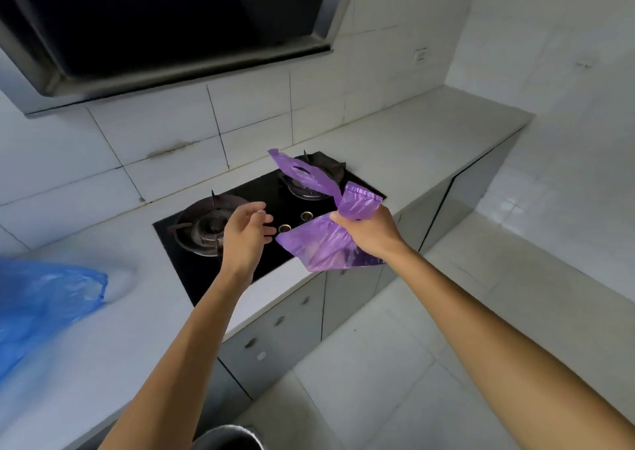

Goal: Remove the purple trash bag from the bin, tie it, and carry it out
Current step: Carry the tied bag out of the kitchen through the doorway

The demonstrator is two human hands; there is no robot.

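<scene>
My right hand (369, 231) grips the purple trash bag (324, 243) by its gathered neck, above the front edge of the counter. The bag's body hangs below and left of the fist, and two loose handle flaps stick up above it, one long flap reaching back over the stove. My left hand (245, 231) hovers a short way to the left of the bag with fingers spread, holding nothing and not touching the plastic. The rim of a round grey bin (228, 437) shows at the bottom edge, between my forearms.
A black two-burner gas stove (254, 195) is set into the white counter (412, 133) under a range hood (165, 30). A blue plastic bag (44, 305) lies on the counter at left. Grey cabinet doors (281, 326) run below, with tiled floor (412, 346) to the right.
</scene>
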